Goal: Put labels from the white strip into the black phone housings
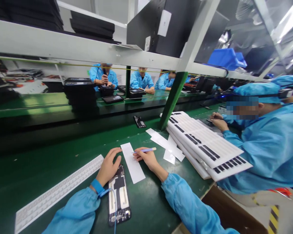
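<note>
- Lying flat on green workbench (88, 164), between both hands: white label sheet (134, 169) with faint print at its far end.
- Gripped between thumb and fingers of right hand (145, 157): slim lilac tool (146, 149), tip over the print; cannot tell if touching.
- Left hand (110, 165) loosely open, fingers bent, at the sheet's left edge; contact unclear.
- Just below left hand: open-backed smartphone (120, 201), crossed by blue cord (116, 211) from wrist strap (97, 187).
- Left of it, angled: long white patterned strip (58, 195).
- Right: loose white slips (164, 141), then stacked white boards (207, 138) bearing black strips.
- Behind: second opened phone (139, 121).
- Far right: co-worker in blue (271, 139).
</note>
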### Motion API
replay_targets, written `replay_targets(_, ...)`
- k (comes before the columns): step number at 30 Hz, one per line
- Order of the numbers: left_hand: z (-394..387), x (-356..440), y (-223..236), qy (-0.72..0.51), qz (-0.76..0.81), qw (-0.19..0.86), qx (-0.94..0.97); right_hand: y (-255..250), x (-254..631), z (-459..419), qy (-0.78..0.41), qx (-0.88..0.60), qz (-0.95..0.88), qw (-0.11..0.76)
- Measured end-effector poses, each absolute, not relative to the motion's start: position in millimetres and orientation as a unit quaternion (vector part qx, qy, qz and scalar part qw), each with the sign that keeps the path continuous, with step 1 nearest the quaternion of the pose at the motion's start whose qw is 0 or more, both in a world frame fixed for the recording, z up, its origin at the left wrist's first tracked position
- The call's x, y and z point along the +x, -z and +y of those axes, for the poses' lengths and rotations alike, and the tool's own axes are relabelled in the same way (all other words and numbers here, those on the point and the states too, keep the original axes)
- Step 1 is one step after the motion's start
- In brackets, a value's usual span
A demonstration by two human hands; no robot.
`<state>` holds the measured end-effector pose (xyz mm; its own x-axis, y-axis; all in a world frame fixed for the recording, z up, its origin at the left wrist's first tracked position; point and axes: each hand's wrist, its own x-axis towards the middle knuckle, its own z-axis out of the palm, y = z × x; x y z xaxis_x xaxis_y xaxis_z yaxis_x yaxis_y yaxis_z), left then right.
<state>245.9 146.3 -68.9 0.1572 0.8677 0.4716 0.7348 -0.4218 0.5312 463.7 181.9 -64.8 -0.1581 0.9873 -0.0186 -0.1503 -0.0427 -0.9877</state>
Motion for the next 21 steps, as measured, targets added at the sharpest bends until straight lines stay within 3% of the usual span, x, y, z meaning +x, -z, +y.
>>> replay_targets(6, 94, 215, 75, -0.429, 0.578, 0.085, 0.689, 73, 407, 137, -0.649, -0.394, -0.504, 0.412)
replay_targets(14, 66, 220, 68, -0.270, 0.558, -0.001, 0.785, 77, 392, 128, -0.656, -0.397, -0.528, 0.365)
replay_targets(21, 66, 221, 71, -0.246, 0.557, -0.026, 0.793, 78, 394, 128, -0.655, -0.394, -0.536, 0.357)
